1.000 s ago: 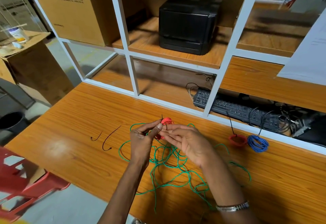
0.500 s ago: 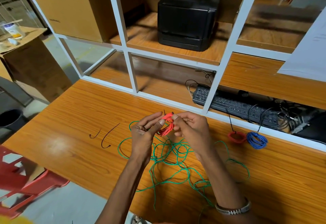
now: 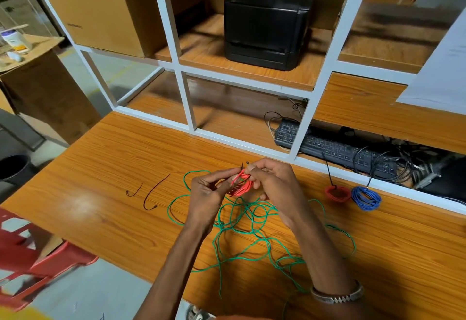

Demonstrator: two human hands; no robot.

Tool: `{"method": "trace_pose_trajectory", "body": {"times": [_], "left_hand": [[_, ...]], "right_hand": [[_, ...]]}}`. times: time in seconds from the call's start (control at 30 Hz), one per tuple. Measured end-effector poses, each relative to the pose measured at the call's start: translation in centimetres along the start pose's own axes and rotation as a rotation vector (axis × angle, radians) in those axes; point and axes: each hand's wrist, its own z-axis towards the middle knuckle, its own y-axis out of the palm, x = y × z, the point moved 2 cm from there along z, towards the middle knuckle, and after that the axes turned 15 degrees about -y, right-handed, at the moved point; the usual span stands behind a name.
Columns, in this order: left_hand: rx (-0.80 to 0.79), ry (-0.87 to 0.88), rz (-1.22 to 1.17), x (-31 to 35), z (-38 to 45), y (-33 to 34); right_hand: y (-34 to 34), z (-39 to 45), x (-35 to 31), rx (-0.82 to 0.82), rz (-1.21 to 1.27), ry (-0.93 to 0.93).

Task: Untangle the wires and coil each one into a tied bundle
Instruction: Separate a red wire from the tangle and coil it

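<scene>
Nearest on the counter point(image 3: 106, 188) sprawls the loose green wire point(image 3: 242, 229). Above it, left hand point(image 3: 206, 193) and right hand point(image 3: 272, 183) pinch the orange coil point(image 3: 240, 184), tilted, black tie ends up. Beyond right lie red bundle point(image 3: 337, 193) and blue bundle point(image 3: 366, 197).

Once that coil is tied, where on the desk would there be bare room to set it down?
Bare desk lies left of the two black ties, and between the right hand and red bundle. The green wire crowds the middle.
</scene>
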Motion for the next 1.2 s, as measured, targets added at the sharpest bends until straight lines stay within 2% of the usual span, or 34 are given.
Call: {"method": "trace_pose_trajectory", "body": {"times": [0.67, 1.03, 1.2], "left_hand": [[-0.015, 0.319, 0.350, 1.1, 0.1, -0.2], [0.031, 0.316, 0.393, 0.3, -0.2, 0.2], [0.046, 0.300, 0.380, 0.7, -0.3, 0.4]], "right_hand": [[-1.1, 0.3, 0.0, -0.122, 0.171, 0.169], [-1.0, 0.6, -0.1, -0.058, 0.127, 0.277], [-1.2, 0.5, -0.1, -0.073, 0.155, 0.232]]}}
